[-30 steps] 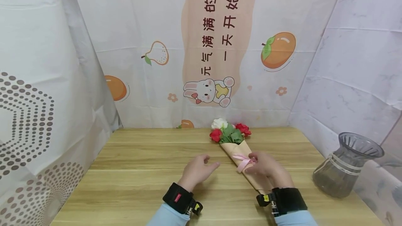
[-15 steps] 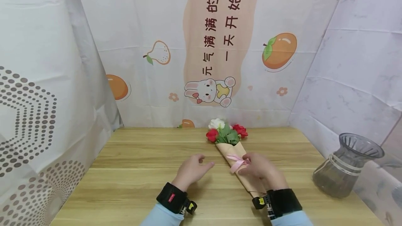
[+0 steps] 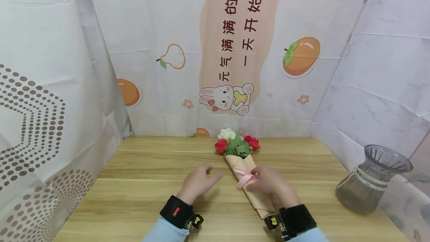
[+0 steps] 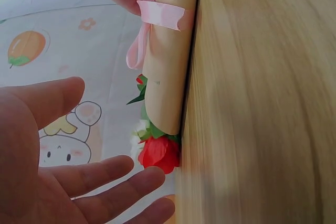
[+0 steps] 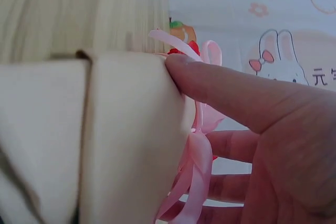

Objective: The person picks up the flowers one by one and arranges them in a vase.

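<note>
A bouquet (image 3: 238, 163) wrapped in tan paper lies on the wooden table in the head view, its flowers pointing to the back. Red roses (image 3: 221, 146), a white rose (image 3: 226, 134) and green leaves show at its top, and a pink ribbon (image 3: 243, 174) circles its middle. My right hand (image 3: 272, 184) grips the wrapped part by the ribbon; in the right wrist view the thumb (image 5: 210, 82) presses one side and the fingers reach round the other. To the bouquet's left my left hand (image 3: 197, 183) is held apart from it, fingers relaxed and spread in the left wrist view.
A grey ribbed glass vase (image 3: 364, 191) with cord round its neck stands on the right of the table (image 3: 141, 197). A printed cloth (image 3: 168, 96) hangs along the back edge, with more cloth on both sides.
My right hand has moved left across the table with the bouquet in its grip. My left hand has shifted slightly left too, still relaxed.
</note>
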### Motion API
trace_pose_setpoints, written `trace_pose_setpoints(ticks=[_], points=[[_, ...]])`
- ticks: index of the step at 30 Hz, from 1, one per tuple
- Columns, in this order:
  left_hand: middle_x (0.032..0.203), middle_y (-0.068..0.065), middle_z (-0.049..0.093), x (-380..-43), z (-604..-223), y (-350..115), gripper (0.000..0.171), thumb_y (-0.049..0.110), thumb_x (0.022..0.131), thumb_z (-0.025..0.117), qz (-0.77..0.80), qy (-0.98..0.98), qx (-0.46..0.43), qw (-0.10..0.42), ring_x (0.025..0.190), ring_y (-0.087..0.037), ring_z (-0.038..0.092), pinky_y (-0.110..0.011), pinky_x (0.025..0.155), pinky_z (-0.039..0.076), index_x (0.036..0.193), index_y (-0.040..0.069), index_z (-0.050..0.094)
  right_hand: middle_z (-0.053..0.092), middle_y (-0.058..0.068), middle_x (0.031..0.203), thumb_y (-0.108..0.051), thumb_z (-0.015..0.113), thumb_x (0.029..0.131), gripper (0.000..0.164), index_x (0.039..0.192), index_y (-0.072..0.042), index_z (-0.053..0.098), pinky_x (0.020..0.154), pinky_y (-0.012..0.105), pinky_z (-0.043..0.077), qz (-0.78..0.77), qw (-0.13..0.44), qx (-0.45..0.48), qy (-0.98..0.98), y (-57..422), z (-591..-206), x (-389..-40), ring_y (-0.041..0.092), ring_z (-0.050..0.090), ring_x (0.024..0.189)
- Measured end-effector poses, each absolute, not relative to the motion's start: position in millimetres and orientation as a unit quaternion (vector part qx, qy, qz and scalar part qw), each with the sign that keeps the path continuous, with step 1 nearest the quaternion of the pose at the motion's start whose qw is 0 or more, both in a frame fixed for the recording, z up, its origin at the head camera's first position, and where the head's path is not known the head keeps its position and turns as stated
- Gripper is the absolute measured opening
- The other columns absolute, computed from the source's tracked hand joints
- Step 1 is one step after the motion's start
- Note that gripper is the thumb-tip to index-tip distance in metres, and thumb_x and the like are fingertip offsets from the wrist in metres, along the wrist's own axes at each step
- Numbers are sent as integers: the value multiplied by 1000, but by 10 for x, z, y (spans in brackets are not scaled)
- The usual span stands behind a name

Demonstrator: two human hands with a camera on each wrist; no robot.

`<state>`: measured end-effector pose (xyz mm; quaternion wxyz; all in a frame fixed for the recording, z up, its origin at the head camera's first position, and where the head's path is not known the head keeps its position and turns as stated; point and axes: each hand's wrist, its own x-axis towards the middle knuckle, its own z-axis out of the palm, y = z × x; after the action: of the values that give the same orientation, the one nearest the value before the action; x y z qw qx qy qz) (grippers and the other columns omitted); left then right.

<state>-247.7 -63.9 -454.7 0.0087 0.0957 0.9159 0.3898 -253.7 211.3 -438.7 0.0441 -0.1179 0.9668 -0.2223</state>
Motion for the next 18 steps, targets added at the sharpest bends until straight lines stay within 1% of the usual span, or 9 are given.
trace_pose_setpoints(ticks=[9,18], points=[[122,-14,69,-2468,-4565,-748,74,63,91,65,383,919,95,7,112,-34,65,-53,89,51,134,2,64,70,10,111,-40,90,75,65,123,-2,69,91,51,51,-220,45,-135,965,1929,-4408,-2486,30,65,102],[121,-15,69,-2479,-4567,-886,73,62,91,65,377,922,90,0,112,-34,65,-53,89,52,132,2,64,70,10,113,-37,90,75,65,124,-1,67,92,50,51,-235,51,-157,958,1790,-4436,-2472,29,65,105]])
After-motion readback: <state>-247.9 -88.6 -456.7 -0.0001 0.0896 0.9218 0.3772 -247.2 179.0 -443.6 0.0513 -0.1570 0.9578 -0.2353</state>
